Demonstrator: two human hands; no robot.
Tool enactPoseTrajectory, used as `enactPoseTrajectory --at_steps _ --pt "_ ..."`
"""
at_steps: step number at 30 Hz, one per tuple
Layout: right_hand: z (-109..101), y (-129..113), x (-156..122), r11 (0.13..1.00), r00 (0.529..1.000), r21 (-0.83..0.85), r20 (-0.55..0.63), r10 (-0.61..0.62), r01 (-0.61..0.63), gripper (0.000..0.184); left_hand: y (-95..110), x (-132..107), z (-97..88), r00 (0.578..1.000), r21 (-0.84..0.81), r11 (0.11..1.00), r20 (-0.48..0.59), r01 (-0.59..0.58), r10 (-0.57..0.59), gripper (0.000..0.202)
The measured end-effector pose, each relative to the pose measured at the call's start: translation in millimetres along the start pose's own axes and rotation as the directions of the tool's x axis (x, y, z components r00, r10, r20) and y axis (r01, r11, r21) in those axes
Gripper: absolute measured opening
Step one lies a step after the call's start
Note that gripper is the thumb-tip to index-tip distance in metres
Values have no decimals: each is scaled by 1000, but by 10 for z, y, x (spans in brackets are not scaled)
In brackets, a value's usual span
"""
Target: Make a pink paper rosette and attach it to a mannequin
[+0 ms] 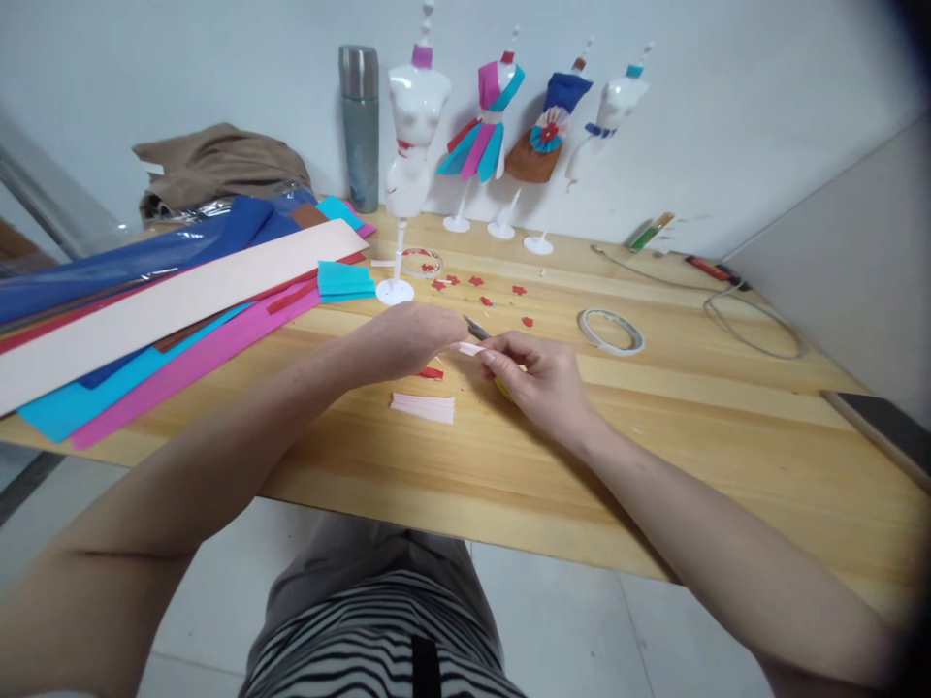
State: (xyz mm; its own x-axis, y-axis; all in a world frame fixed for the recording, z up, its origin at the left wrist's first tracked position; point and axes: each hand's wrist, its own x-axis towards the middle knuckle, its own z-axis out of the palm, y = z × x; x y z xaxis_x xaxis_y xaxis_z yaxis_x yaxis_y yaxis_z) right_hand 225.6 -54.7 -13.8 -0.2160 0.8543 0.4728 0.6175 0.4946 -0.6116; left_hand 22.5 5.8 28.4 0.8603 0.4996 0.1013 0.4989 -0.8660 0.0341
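Both hands meet over the middle of the wooden table point(509, 465). My left hand point(403, 339) is closed, pinching one end of a small pale pink strip point(469, 348). My right hand point(538, 376) is closed round scissors point(476, 330); their grey blade tip pokes out toward the strip and a yellow handle shows under the palm. A folded pink paper piece point(423, 407) lies just below the hands, and a red scrap point(432, 373) sits beside my left hand.
Long coloured paper sheets point(145, 310) cover the left side. Several white mini mannequins, the nearest point(408, 145) bare, the others dressed in paper, stand at the back beside a grey flask point(360, 126). Tape roll point(611, 332), small red cut-outs point(476, 282), a cable point(749, 320).
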Motion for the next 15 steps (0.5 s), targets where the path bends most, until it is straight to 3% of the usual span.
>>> enactPoseTrajectory --at_steps 7,15 --pt "7 22 -4 987 989 73 -14 144 -142 14 -110 30 179 986 -47 999 -169 -11 3 26" --pt "-3 -10 -24 988 996 136 -25 80 -76 34 -88 34 181 976 -149 988 -219 -29 -5 29"
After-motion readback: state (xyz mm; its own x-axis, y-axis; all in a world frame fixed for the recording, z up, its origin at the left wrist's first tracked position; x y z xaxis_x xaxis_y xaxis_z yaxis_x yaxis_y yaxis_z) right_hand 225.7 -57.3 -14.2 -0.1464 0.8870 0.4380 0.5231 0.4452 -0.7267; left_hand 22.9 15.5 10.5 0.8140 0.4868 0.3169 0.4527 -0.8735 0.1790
